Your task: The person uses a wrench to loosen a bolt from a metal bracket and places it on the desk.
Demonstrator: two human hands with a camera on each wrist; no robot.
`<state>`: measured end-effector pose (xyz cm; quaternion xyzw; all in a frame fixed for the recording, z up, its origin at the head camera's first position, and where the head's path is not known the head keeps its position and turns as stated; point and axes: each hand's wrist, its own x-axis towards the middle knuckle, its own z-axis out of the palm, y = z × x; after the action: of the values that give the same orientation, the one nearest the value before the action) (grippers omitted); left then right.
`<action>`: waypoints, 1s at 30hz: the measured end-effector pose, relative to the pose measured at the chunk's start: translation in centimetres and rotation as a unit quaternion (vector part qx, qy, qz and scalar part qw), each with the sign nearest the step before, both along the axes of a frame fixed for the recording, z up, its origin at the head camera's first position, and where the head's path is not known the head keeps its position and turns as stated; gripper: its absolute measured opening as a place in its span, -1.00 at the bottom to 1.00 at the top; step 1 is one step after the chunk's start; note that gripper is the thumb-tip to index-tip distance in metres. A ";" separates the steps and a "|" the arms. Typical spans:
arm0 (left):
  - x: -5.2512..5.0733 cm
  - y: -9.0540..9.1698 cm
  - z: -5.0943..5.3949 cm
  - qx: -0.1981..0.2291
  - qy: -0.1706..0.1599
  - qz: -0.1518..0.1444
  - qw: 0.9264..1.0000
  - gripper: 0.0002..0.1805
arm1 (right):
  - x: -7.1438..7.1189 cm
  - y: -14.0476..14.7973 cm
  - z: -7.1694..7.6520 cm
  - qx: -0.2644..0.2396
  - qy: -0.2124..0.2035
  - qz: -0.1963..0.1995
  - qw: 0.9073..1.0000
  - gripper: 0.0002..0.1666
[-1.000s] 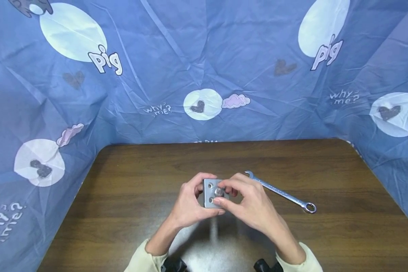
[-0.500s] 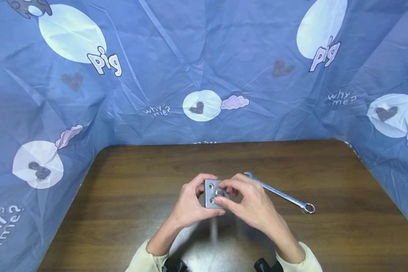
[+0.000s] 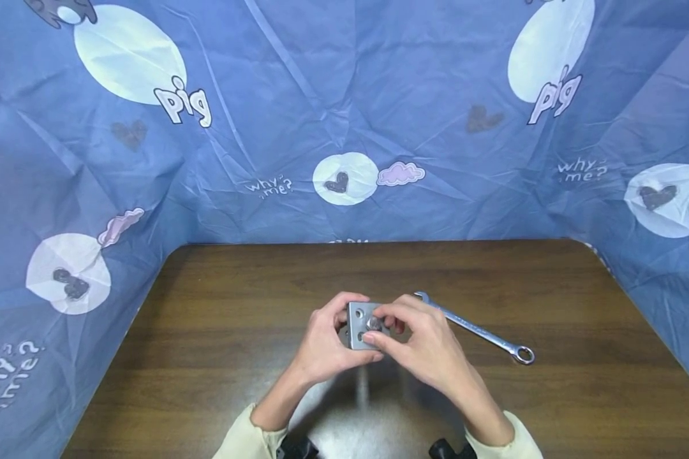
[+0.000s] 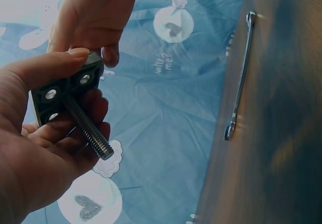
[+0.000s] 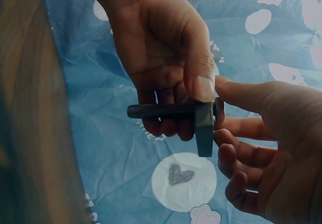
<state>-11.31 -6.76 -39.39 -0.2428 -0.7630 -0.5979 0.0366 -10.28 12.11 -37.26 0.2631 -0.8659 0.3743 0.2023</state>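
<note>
No clear shift over the last second; progress seemed slight. Left hand (image 3: 323, 339), at 9 o'clock, gripped grey rectangular metal plate (image 3: 353, 326) by its edges; right hand (image 3: 423, 336), at 3, pinched head of grey threaded metal bolt (image 4: 89, 129) run through it. Silver steel wrench (image 3: 482, 331) lay beyond, untouched.

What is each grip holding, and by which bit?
The left grip holds the metal plate by its opposite edges, and the right grip pinches the bolt by its head.

Printed on blue cloth (image 3: 344, 89), head view: "pig" (image 3: 184, 105) twice, "why me?" (image 3: 270, 186) three times.
</note>
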 end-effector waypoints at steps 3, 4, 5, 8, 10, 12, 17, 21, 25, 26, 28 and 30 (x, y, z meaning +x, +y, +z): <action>0.1 0.1 0.0 -0.016 0.006 0.008 1.000 -0.27 | 0.0 -0.2 -0.2 -0.011 0.005 -0.005 1.000 -0.68; 0.1 0.1 0.0 -0.021 0.008 0.011 1.000 -0.27 | 0.0 -0.3 -0.3 -0.015 0.009 -0.005 1.000 -0.69; 0.1 0.1 0.1 -0.024 0.009 0.013 1.000 -0.27 | 0.0 -0.3 -0.3 -0.018 0.014 -0.005 1.000 -0.70; 0.0 0.2 0.2 -0.030 0.011 0.017 0.999 -0.26 | -0.2 -0.4 -0.5 -0.024 0.030 0.000 0.999 -0.72; 0.0 0.2 0.3 -0.034 0.010 0.019 0.999 -0.26 | -0.3 -0.3 -0.5 -0.025 0.037 0.004 0.999 -0.73; -0.1 0.2 0.3 -0.036 0.006 0.020 0.999 -0.26 | -0.4 -0.3 -0.5 -0.024 0.039 0.010 0.999 -0.74; 0.0 0.1 0.3 -0.040 0.000 0.031 0.999 -0.25 | -0.5 -0.2 -0.4 -0.013 0.034 0.021 0.999 -0.73; -0.1 0.1 0.2 -0.050 0.005 0.038 0.998 -0.24 | -0.5 -0.2 -0.4 -0.005 0.033 0.021 0.999 -0.73; -0.2 0.1 0.1 -0.053 0.002 0.033 0.998 -0.25 | -0.3 -0.1 -0.6 -0.005 0.022 0.026 0.999 -0.73; -0.2 0.1 0.0 -0.051 0.001 0.030 0.998 -0.25 | -0.3 0.0 -0.6 -0.005 0.018 0.028 0.999 -0.72; -0.2 0.1 0.0 -0.048 0.000 0.028 0.998 -0.26 | -0.3 0.0 -0.6 -0.004 0.009 0.031 0.999 -0.72; -0.2 0.0 0.0 -0.047 0.001 0.030 0.998 -0.26 | -0.4 0.0 -0.5 -0.002 0.004 0.036 0.999 -0.72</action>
<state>-11.52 -6.71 -39.41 -0.2219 -0.7970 -0.5600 0.0443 -10.64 12.12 -37.79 0.2948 -0.8544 0.3822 0.1924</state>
